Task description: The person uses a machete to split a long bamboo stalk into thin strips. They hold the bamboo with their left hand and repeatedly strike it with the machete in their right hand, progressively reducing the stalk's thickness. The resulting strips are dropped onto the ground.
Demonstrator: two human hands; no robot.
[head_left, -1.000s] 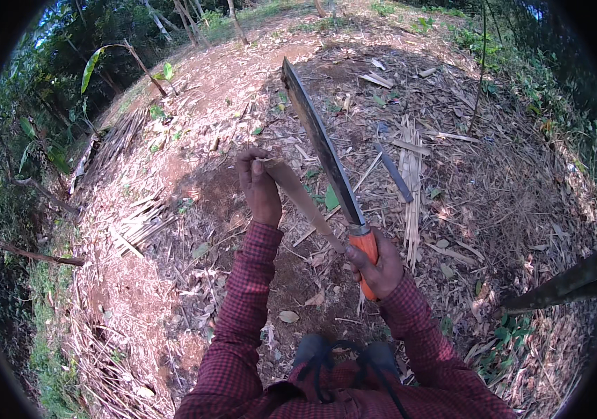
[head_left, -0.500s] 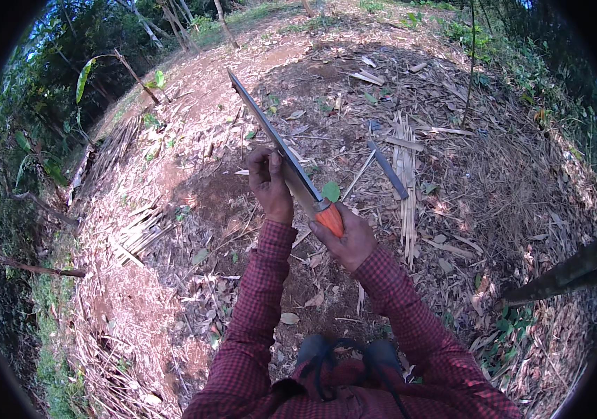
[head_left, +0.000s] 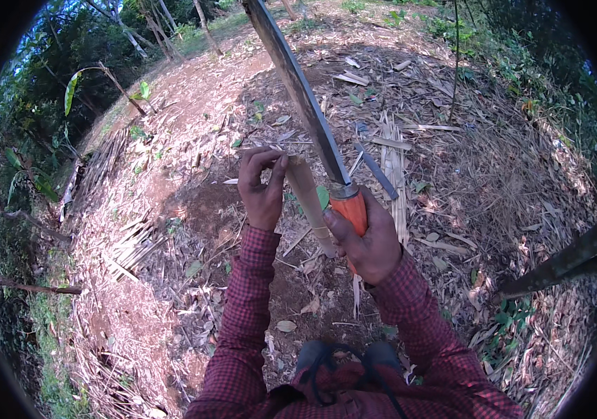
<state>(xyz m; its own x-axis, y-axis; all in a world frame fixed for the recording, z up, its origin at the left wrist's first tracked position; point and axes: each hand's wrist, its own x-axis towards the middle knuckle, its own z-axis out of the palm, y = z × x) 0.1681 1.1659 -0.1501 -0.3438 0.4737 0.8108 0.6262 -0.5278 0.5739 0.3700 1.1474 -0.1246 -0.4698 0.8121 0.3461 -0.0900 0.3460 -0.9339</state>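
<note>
Mid-stroke on a splitting or trimming job, by the look of it: left hand (head_left: pixel 262 188) pinched around the top end of 1 upright bamboo piece (head_left: pixel 309 199) at frame centre, right hand (head_left: pixel 368 241) clamped tight on the orange handle of 1 long machete (head_left: pixel 298 91), blade raised and slanting toward the upper middle of the frame. Calls next, most likely, for a controlled drop of the edge onto the stick's end, well clear of those left fingertips. Counting up: 2 hands, 1 blade, 1 stick, plus 1 bundle of split bamboo strips (head_left: pixel 392 150) lying right of centre.
</note>
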